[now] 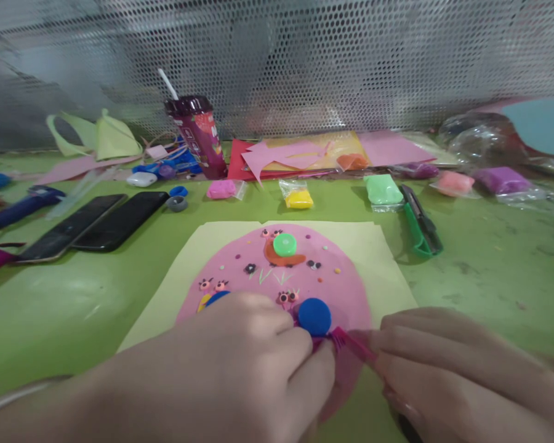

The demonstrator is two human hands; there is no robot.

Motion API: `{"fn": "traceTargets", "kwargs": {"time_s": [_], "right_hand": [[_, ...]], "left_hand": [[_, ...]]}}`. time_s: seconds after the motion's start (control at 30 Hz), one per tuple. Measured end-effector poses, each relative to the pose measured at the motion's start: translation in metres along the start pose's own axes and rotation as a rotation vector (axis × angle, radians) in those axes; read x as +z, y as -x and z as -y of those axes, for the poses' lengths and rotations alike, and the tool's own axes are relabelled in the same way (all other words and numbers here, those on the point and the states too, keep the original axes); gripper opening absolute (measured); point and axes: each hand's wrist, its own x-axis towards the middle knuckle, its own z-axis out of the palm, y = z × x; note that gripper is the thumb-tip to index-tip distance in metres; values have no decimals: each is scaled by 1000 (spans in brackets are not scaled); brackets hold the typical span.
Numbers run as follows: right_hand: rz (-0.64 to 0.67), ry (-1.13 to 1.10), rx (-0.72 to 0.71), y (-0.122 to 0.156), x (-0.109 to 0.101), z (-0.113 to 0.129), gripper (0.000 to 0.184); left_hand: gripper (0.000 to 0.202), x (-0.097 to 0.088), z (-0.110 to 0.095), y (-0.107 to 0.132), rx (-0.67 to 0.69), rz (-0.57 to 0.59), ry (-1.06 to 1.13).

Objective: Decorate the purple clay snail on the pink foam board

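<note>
Your right hand [447, 363], at the lower right of the frame, has its fingers together and clamped on the pink tool [359, 346]. Your left hand [258, 363] comes in from the lower left with its fingers curled close together; the fingertips sit just beside the purple strip [318, 339] under the blue cap [314, 317], but you can't tell from here whether they grip it or only steady it.

The tool is right of the lower middle of the frame, over the pink circle [348, 295]. To work it well, keep the left fingertips low and still against the strip, and guide the toothed end with small, light moves. Hold it close to the teeth for control, and go gently: the strip looks soft and would likely dent or shift under a hard push. Mind the little eyes [289, 296] just above and left of the cap, and keep your left wrist from pressing on the other blue cap [218, 299], which it partly covers.

The tool's long axis slants from your right fingertips up toward the left; its toothed end points to the upper left, at the strip's right end.
</note>
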Motion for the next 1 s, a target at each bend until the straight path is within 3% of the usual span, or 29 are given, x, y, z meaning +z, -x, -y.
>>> {"fn": "traceTargets", "kwargs": {"time_s": [0.17,0.37,0.7,1.0], "right_hand": [[28,-36,21,-3,-2,-1,24],[112,-153,106,-10,-6,0,46],[169,-155,43,-19,-10,-3,56],[174,-199,71,-18,-9,0,61]], "left_hand": [[19,-1,0,-1,-1,-13,-9],[14,2,-4,-1,-18,-13,-66],[15,4,-7,2,-1,21,-74],[14,2,-10,2,-21,-9,-106]]}}
